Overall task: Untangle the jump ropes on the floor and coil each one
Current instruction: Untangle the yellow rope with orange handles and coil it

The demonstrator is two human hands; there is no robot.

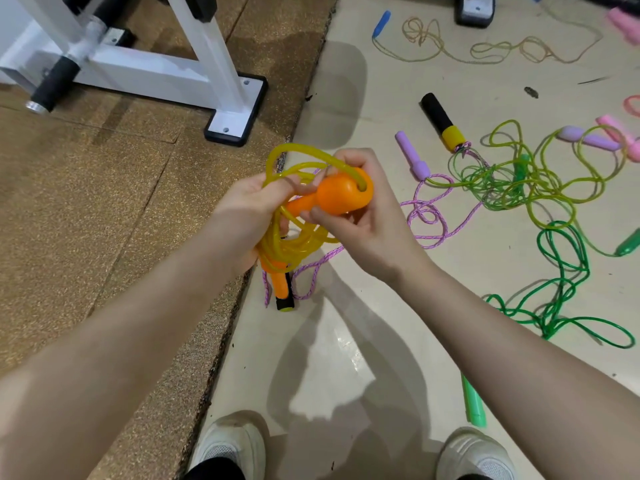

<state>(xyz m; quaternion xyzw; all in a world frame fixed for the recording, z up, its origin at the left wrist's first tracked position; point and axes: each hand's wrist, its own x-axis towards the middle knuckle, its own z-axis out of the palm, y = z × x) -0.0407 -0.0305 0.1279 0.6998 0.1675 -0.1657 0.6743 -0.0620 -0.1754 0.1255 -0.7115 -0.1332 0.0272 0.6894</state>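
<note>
We are finishing the coil of the yellow rope (294, 237), held above the mat edge (242, 285): our left hand (249, 206) clasps the loops, our right hand (353, 216) pinches the orange handle (341, 195), which next needs tucking in.

Cream tile floor (346, 341), cork mat (104, 202), tangled green rope (561, 289), purple handle (412, 154)

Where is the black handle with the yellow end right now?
In the head view, the black handle with the yellow end lies on the pale floor, upper right of the hands, between the purple handle and the tangle of green and yellow ropes.
</note>
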